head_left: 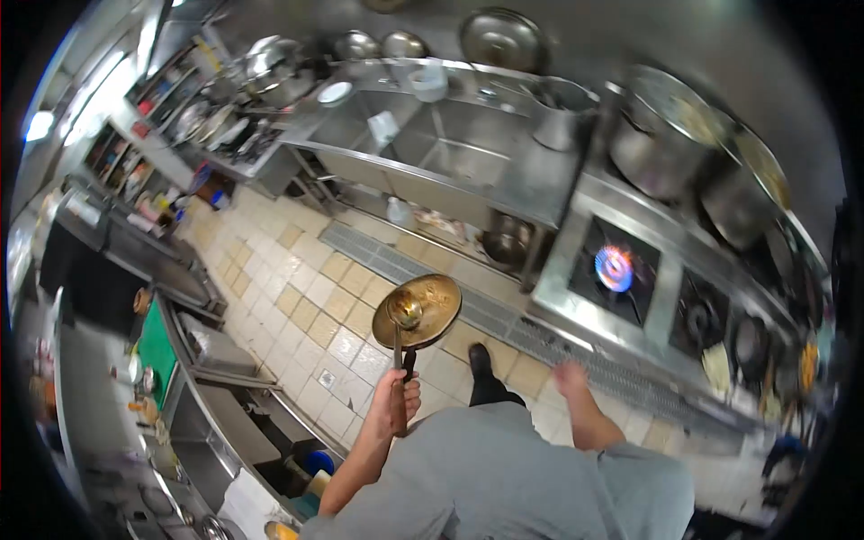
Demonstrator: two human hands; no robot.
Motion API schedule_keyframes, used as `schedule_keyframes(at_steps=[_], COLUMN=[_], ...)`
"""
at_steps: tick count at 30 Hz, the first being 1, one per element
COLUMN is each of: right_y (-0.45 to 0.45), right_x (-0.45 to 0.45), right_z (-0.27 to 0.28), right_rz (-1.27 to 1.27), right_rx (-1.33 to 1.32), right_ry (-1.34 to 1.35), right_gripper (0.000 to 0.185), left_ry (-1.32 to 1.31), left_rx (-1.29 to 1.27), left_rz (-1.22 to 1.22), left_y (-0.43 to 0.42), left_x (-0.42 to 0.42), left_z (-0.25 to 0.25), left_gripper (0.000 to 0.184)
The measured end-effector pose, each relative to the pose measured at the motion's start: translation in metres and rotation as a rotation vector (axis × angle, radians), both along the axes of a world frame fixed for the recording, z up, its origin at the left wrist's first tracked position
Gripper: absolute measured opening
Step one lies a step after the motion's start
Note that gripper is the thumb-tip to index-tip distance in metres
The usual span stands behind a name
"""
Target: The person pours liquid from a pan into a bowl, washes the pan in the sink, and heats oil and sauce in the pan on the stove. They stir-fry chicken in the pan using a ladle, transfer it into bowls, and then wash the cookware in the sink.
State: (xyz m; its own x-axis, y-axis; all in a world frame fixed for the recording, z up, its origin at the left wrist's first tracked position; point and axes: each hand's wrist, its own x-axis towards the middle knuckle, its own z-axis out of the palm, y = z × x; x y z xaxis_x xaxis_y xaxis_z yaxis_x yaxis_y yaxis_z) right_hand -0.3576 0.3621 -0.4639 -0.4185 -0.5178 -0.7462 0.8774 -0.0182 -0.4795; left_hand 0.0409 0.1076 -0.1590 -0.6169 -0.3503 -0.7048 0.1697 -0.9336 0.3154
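My left hand (398, 397) is closed around the handles of a frying pan and a ladle together, out over the tiled floor. The frying pan (441, 304) looks brown and coated inside. The bowl of the ladle (405, 310) rests in or just over the pan, with something shiny and yellowish-brown in it. Off to the right, my right hand (570, 375) hangs near the front of the stove, away from the pan. Motion blurs its fingers, and I see no object in it.
A lit gas burner (615, 268) burns on the stove at right, beside large stock pots (661, 148). Ahead stands a steel sink (450, 148) with a metal jug (562, 117). A floor drain grate (396, 265) runs along it. A counter with a green board (157, 351) is at left.
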Motion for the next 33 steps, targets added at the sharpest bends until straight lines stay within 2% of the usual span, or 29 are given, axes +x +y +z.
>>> schedule_keyframes(at_steps=[1,3,4,5,6,7,8,9,10,16,20,21,22,23,25,27,28,29,31,33], right_y=[0.034,0.050,0.046,0.036,0.026,0.012,0.010,0.015,0.018,-0.109,-0.196,-0.211,-0.227,-0.243,-0.277,-0.317,-0.339,-0.361,-0.408,-0.459], right_x=[-0.039,-0.087,-0.099,-0.094,-0.089,-0.081,-0.080,-0.079,-0.080,-0.099,-0.102,-0.097,-0.092,-0.086,-0.070,-0.052,-0.047,-0.044,-0.046,-0.053], right_z=[-0.056,-0.034,-0.052,-0.044,-0.035,-0.017,-0.054,-0.060,-0.056,-0.030,-0.009,-0.001,0.006,0.013,0.029,0.048,0.055,0.062,0.080,0.123], right_rz=[-0.355,-0.746,-0.775,-0.459,-0.092,0.038,-0.004,-0.158,-0.079,0.374,0.717,0.806,0.900,0.976,1.102,1.217,1.262,1.285,1.304,1.349], right_rx=[0.199,0.225,0.240,0.354,0.687,0.958,1.300,1.105,1.109,1.071,0.990,0.966,0.936,0.899,0.806,0.686,0.623,0.564,0.437,0.409], right_ry=[0.188,-0.041,0.034,0.436,0.951,1.354,1.407,1.417,1.441,1.161,0.922,0.845,0.763,0.674,0.485,0.328,0.266,0.232,0.261,0.466], right_gripper=[0.033,0.046,0.051,0.047,0.043,0.040,0.040,0.038,0.038,0.035,0.033,0.033,0.033,0.033,0.032,0.032,0.032,0.032,0.032,0.032], left_ry=[0.064,0.071,0.055,0.058,0.070,0.047,0.029,0.015,-0.015,-0.300,-0.186,-0.113,0.001,-0.060,0.069,0.073,0.077,0.081,0.077,-0.036], left_rx=[0.010,0.059,0.038,0.010,-0.012,-0.020,-0.021,-0.018,-0.055,-0.202,-0.371,-0.422,-0.453,-0.539,-0.551,-0.617,-0.566,-0.531,-0.529,-0.477], left_rz=[0.020,0.088,0.107,0.118,0.141,0.186,0.233,0.280,0.304,0.297,0.182,0.129,0.033,0.074,-0.084,-0.284,-0.341,-0.408,-0.516,-0.572], left_y=[-0.022,-0.057,-0.073,-0.092,-0.108,-0.119,-0.131,-0.145,-0.160,-0.255,-0.350,-0.369,-0.399,-0.414,-0.475,-0.550,-0.572,-0.597,-0.630,-0.647], left_x=[0.002,0.013,0.015,0.005,0.003,0.008,0.013,0.015,0.017,0.016,-0.019,-0.032,-0.030,-0.062,-0.096,-0.131,-0.153,-0.184,-0.239,-0.288], left_z=[-0.003,0.006,0.013,0.019,0.022,0.023,0.022,0.020,0.018,0.038,0.061,0.059,0.033,0.062,0.077,0.064,0.074,0.086,0.089,0.087], left_gripper=[0.026,0.027,0.027,0.027,0.027,0.026,0.025,0.024,0.022,0.020,0.019,0.019,0.019,0.028,0.038,0.035,0.036,0.037,0.026,0.017])
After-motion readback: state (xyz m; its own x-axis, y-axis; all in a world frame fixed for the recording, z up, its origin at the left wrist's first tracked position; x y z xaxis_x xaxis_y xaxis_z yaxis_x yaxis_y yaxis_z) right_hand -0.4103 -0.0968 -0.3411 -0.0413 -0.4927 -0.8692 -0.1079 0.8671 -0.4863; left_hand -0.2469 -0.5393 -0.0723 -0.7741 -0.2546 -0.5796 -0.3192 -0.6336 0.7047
